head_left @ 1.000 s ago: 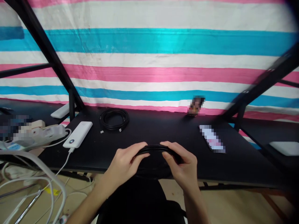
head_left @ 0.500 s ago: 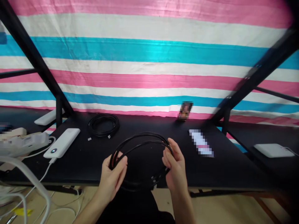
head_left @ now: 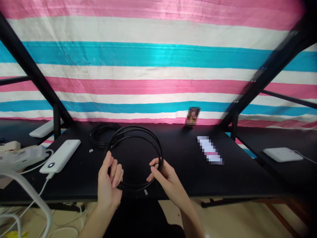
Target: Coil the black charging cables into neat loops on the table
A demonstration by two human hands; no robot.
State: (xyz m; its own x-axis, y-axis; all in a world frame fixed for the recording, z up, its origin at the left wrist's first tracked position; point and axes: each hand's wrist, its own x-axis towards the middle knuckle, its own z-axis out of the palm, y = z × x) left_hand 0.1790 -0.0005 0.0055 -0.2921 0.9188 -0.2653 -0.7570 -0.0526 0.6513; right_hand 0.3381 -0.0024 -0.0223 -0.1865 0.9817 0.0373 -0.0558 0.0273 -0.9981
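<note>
A black cable (head_left: 158, 145), wound into several round loops, is held up over the front of the black table. My left hand (head_left: 110, 180) is closed around the left side of the loops, its fingers curled inward. On the opposite side, the fingers and thumb of my right hand (head_left: 168, 178) wrap loosely round the strands. A small light-coloured tip (head_left: 146, 192) shows just below the loops; I cannot tell whether it belongs to the cable. Behind the loops on the left lies a second coiled black cable (head_left: 93, 137), partly covered from view.
A white power bank (head_left: 60, 155) with a plugged-in cord lies to the left, beside a white power strip (head_left: 23, 157). To the right is a blurred phone-like slab (head_left: 210, 150). A small upright item (head_left: 192, 116) stands at the back. Black frame bars (head_left: 37, 79) slope up on both sides.
The held loops have moved left and been drawn into a rounder, upright ring. My right hand has shifted left, closer to my left hand. The view has shifted slightly right.
</note>
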